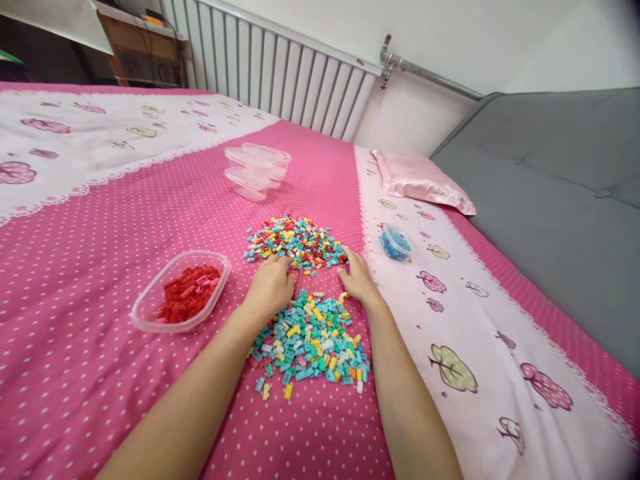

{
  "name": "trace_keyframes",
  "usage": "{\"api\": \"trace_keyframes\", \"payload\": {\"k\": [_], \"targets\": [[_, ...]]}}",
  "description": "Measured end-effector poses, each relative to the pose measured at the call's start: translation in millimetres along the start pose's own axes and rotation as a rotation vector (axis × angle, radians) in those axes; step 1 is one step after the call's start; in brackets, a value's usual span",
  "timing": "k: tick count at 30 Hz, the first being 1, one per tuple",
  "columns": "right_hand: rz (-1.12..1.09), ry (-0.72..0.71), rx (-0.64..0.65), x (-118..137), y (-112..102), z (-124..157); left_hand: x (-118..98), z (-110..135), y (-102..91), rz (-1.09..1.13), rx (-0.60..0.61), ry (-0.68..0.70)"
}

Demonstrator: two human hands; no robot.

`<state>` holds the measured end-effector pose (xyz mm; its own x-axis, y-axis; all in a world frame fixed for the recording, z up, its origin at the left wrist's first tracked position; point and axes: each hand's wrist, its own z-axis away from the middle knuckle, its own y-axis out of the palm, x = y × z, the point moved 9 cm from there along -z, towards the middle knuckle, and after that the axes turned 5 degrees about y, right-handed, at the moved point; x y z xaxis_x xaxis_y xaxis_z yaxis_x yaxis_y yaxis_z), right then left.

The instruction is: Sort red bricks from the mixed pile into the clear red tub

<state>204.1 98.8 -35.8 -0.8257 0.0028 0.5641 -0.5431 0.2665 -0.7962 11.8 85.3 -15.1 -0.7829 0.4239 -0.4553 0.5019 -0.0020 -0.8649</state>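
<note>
Two heaps of small coloured bricks lie on a pink dotted bedspread (100,220): a far heap (293,241) and a near heap (313,340). My left hand (270,287) rests knuckles up between the heaps, fingers curled at the near edge of the far heap. My right hand (357,277) lies beside it, fingers reaching into the right edge of the far heap. What either hand holds, if anything, is hidden. A clear tub (150,303) with red bricks sits to the left. A small clear tub (396,241) with blue bricks sits to the right.
A stack of clear tubs (257,170) stands further back on the bed. A pink pillow (420,180) lies at the far right, next to a grey sofa (550,200). A white radiator (280,73) runs along the wall behind.
</note>
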Motion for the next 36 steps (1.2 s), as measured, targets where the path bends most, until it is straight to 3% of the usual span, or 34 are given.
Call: {"api": "trace_keyframes", "payload": {"k": [8, 18, 26, 34, 36], "targets": [[-0.209, -0.154, 0.248, 28, 24, 10, -3, -4, 14.5, 0.138, 0.065, 0.089], [-0.583, -0.055, 0.377, 41, 36, 16, -12, -3, 12.1, 0.199, 0.072, 0.205], [-0.509, -0.005, 0.239, 25, 12, 9, -17, -2, 6.7, 0.197, 0.091, 0.212], [-0.227, 0.146, -0.017, -5, -20, 3, 7, -4, -0.3, 0.107, 0.034, 0.005], [-0.147, 0.205, -0.021, -14, -21, 5, 11, -3, 0.1, 0.096, 0.045, -0.026]]}}
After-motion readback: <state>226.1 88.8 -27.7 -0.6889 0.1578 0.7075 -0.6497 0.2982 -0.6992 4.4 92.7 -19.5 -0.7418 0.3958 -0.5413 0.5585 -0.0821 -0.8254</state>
